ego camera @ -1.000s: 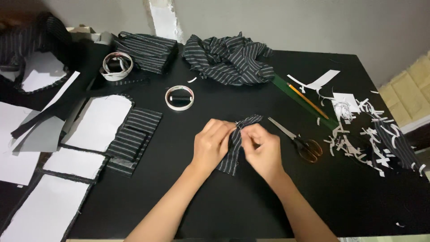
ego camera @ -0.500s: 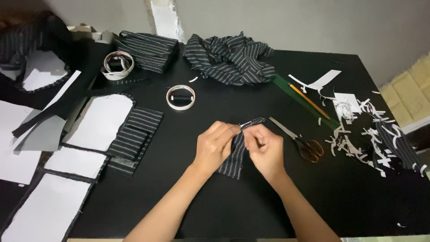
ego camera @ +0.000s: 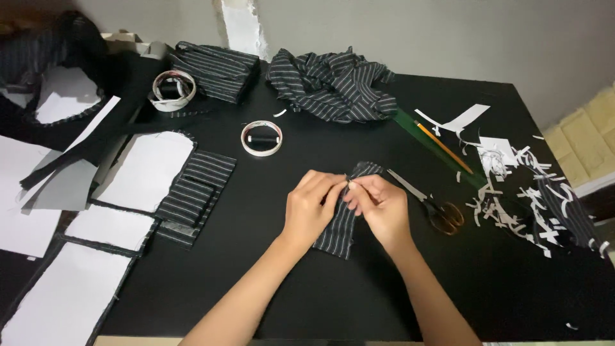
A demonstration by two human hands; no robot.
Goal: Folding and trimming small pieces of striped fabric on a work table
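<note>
Fingertips of the left hand (ego camera: 309, 206) and the right hand (ego camera: 380, 208) meet in a pinch at the upper edge of a narrow striped fabric strip (ego camera: 339, 225), both closed on the cloth; something tiny and pale sits between them, too small to name. The strip lies near the middle of the black worktop (ego camera: 307, 288), its lower end flat and free below the palms.

The hold looks shallow, so the fold could slip or spring open if either pinch eases, and a hidden pin or needle there could prick a fingertip. Both wrists rest low, palms turned inward, forearms running in from the near edge.

Scissors (ego camera: 430, 204) lie just right of the right hand, with a pencil (ego camera: 443, 147) beyond and paper scraps (ego camera: 512, 192) toward the right edge. A tape ring holding a thread spool (ego camera: 261, 138) sits behind the hands, crumpled striped cloth (ego camera: 333, 83) at the far edge, and paper-backed pattern pieces (ego camera: 144, 170) to the left.
</note>
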